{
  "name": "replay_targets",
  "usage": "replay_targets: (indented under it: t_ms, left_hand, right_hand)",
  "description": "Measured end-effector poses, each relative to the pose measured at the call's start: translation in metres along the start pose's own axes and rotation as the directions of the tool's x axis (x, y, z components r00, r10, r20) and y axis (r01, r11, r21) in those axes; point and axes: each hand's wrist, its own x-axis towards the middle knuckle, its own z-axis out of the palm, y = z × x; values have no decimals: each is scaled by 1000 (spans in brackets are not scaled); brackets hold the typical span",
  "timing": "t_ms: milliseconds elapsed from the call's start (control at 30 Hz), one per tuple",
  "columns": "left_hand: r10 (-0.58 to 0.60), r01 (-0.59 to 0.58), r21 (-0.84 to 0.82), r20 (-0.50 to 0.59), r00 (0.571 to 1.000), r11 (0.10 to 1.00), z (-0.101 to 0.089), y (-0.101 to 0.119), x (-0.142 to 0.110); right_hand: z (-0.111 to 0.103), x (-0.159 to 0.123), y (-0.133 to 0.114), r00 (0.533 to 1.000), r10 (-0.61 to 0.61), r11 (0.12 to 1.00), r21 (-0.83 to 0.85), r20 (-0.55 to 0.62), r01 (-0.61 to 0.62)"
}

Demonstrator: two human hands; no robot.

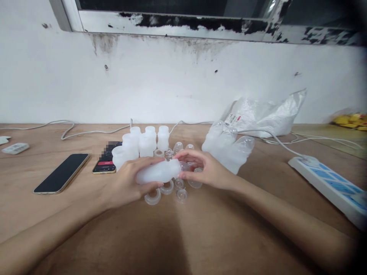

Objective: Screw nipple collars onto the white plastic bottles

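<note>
My left hand [123,185] is wrapped round a frosted white baby bottle [156,172], held nearly sideways above the table. At its mouth, my right hand [210,172] pinches a clear bottle top [185,166], partly hidden by the fingers; whether it is seated on the neck I cannot tell. Below the hands lie loose translucent rings [153,202] and small clear teats [181,195]. Several open frosted bottles [163,138] stand behind my left hand. Beyond my right hand, several bottles with clear domed tops [225,151] lie in a leaning group.
A dark phone [61,173] and a second, lit phone [104,168] lie on the left. At the right is a white-and-blue power strip [329,179] with a cable. A white plastic bag [266,114] rests against the wall [157,84]. Thin cables run along the table's back.
</note>
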Motion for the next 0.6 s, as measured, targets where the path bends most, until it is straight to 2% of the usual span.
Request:
replay_targets:
  t_ms: [100,233,300,367,467,533,600]
  left_hand:
    - [73,-73,75,-5,997,995,1,1,-2]
    - [176,-173,153,-7,984,973,2,1,-5]
    - [172,-171,153,6,985,973,1,1,-5]
    - [128,-129,120,10,992,984,0,1,-4]
    - [30,-30,27,10,1000,999,-2,2,-2]
    - [-25,26,-38,29,999,999,-2,3,0]
    - [-58,62,-81,51,997,995,-2,3,0]
  right_hand:
    - [4,0,2,998,66,995,77,4,-66]
    - [7,1,1,979,161,953,236,128,-187]
    - [6,2,0,972,179,950,229,154,-212]
    - [4,2,-2,982,150,974,153,116,-166]
    - [1,0,-3,1000,-5,1000,-18,22,6]
    - [1,-1,-3,993,-119,984,-132,13,119]
    - [1,-2,-3,983,-183,960,-214,16,182]
